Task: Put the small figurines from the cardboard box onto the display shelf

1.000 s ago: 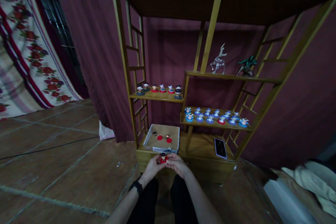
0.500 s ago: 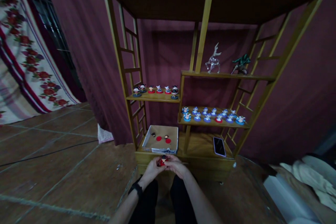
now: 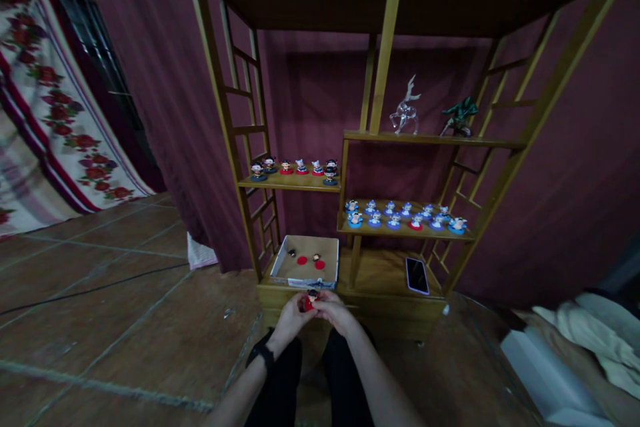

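Between my two hands, in front of the cabinet's lower edge, is a small black-haired figurine (image 3: 312, 298) with red on its lower part. My left hand (image 3: 291, 317) is closed on it from the left, and my right hand (image 3: 334, 312) grips it from the right. Just beyond them stands a shallow cardboard box (image 3: 280, 271). Inside it lie a red disc (image 3: 302, 260), a second red disc (image 3: 319, 265), a small dark-haired figure (image 3: 317, 257) and a small dark piece (image 3: 292, 253).
Several figurines (image 3: 301, 167) line the left shelf (image 3: 290, 183); several blue and purple ones (image 3: 394, 219) fill the lower right shelf (image 3: 380, 231). Above stand a clear deer (image 3: 405, 110) and a green statuette (image 3: 459, 117). A phone (image 3: 417, 275) lies at the bottom right.
My hands and the figurine between them have risen very slightly toward the box. The view has shifted a little; the box's contents look the same.
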`<move>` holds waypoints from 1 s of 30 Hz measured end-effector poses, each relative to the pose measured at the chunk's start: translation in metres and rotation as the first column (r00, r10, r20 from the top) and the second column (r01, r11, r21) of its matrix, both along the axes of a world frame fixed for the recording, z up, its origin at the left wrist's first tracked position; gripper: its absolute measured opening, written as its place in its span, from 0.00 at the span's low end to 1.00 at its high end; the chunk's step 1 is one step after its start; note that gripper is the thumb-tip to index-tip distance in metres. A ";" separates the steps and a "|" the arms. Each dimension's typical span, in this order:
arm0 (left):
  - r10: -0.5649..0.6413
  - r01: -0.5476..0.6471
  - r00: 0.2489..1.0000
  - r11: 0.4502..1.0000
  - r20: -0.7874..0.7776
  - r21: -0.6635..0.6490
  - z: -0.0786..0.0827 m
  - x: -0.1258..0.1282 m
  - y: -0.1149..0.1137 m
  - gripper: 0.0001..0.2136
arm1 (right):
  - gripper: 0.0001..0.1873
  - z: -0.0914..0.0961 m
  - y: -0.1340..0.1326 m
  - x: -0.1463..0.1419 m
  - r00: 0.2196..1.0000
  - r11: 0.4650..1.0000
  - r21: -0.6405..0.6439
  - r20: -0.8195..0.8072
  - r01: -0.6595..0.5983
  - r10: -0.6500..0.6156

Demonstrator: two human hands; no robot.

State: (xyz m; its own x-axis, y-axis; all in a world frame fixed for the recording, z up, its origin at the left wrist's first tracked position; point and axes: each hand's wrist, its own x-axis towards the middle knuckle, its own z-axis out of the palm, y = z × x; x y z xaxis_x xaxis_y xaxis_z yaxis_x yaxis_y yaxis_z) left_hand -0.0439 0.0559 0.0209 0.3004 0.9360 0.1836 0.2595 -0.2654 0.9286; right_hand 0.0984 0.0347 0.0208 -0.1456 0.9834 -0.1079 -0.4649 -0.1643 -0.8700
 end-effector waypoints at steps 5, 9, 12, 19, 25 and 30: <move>-0.046 0.046 0.999 0.999 0.027 0.008 -0.003 0.003 -0.001 0.19 | 0.19 -0.002 -0.001 0.002 1.000 1.000 -0.012 0.017 0.025 -0.025; -0.062 0.062 0.998 0.998 0.025 -0.003 0.001 0.004 -0.002 0.18 | 0.20 -0.003 -0.001 0.003 0.999 0.999 -0.004 0.022 0.047 -0.047; -0.048 0.049 0.999 0.999 0.009 -0.021 0.005 0.004 -0.003 0.17 | 0.21 -0.001 -0.002 0.003 0.999 0.999 -0.002 0.017 0.036 -0.036; 0.089 -0.086 0.995 0.995 0.050 -0.057 0.008 0.006 -0.002 0.19 | 0.21 0.013 -0.008 0.004 1.000 1.000 -0.009 0.005 0.002 -0.002; 0.100 -0.095 0.990 0.994 0.097 -0.062 0.008 0.006 -0.003 0.19 | 0.21 0.015 -0.009 0.004 1.000 1.000 0.003 -0.017 -0.016 0.016; 0.100 -0.093 0.989 0.994 0.110 -0.063 0.009 0.006 -0.003 0.19 | 0.21 0.009 -0.007 0.005 1.000 1.000 -0.025 0.004 0.016 -0.016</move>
